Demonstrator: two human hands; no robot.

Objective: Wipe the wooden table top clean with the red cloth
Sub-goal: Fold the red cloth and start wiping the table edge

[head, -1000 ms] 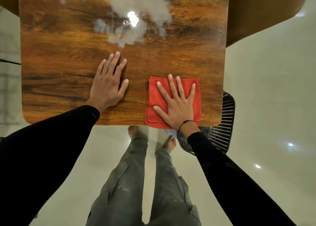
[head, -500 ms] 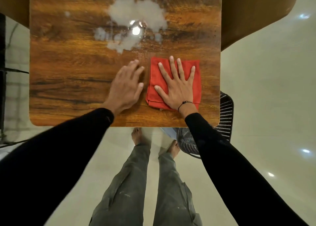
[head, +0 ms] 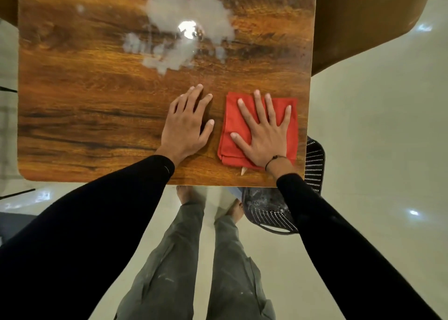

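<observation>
Most of the tabletop (head: 80,96) is left to wipe, I judge: a pale wet smear (head: 184,31) spreads across its far middle, well apart from the cloth (head: 230,130) lying folded near the near right corner. My right hand (head: 263,135) presses flat on the cloth, fingers spread. My left hand (head: 185,125) rests open on bare wood just beside it.

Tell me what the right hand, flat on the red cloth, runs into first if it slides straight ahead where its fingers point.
Bare wood first; the right hand on the folded red cloth likely skirts the whitish wet smear's right edge.
</observation>
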